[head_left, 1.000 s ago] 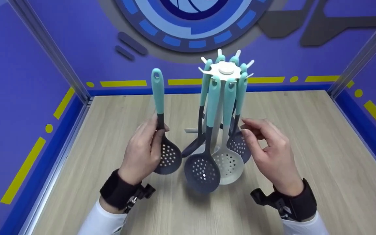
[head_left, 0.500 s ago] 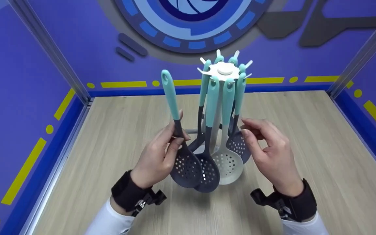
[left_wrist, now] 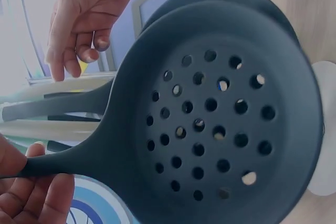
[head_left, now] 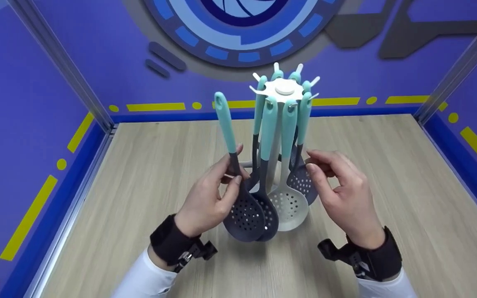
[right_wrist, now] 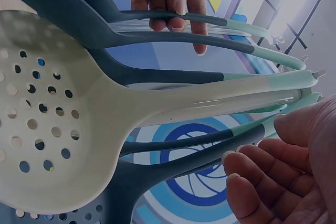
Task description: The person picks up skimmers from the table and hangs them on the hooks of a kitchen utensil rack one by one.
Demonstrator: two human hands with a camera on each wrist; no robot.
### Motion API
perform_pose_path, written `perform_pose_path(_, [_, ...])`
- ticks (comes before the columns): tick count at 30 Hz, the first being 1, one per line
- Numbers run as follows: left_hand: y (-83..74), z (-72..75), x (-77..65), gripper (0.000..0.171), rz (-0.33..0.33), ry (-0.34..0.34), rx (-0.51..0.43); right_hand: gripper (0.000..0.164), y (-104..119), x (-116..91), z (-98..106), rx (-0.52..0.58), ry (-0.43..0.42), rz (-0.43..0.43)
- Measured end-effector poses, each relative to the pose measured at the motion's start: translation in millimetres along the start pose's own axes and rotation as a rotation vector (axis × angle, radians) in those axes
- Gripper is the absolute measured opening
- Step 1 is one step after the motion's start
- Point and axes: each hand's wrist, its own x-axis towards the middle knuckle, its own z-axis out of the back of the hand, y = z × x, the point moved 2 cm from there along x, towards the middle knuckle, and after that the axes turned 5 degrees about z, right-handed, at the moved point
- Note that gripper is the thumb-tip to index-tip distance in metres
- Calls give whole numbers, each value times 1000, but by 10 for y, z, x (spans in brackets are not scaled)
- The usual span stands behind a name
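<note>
My left hand [head_left: 209,198] pinches the dark neck of a grey skimmer [head_left: 238,227] with a mint handle, thumb against fingers. The skimmer tilts left at its top and its bowl overlaps another grey skimmer [head_left: 272,215] hanging on the rack. In the left wrist view the perforated bowl [left_wrist: 131,103] fills the middle. A white rack top [head_left: 269,92] with hooks carries several mint-handled utensils, among them a cream skimmer [head_left: 279,199] at the front. My right hand [head_left: 344,190] hovers with loosely bent fingers beside a grey utensil [head_left: 309,198] on the rack's right, holding nothing.
The rack stands on a wood-grain table [head_left: 147,165]. A purple-blue panel [head_left: 97,54] with yellow marks rises behind, with similar panels left and right. Metal posts [head_left: 458,70] mark the back corners. Each wrist wears a black camera band [head_left: 375,258].
My left hand has carried the skimmer right and slightly toward me, from beside the rack to in front of the hanging grey skimmer. Its handle now leans left. My right hand has stayed put.
</note>
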Motion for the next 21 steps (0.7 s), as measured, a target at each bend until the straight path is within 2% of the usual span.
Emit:
perform_pose_path(9, [-32,-101,19,59,-8,53,-8,32,1,2,5,14,-2,4])
perform_pose_path(14, [2,-122,86,48,-20,91,-37,32,-2,3,9,14,-4,3])
perform_pose_path(18, [53,-117,124,35,12,97,-67,33,-3,3,13,10,-4,7])
perform_pose_path(21, [94,-113,134,35,52,77,-81,33,-4,4,12,11,-2,14])
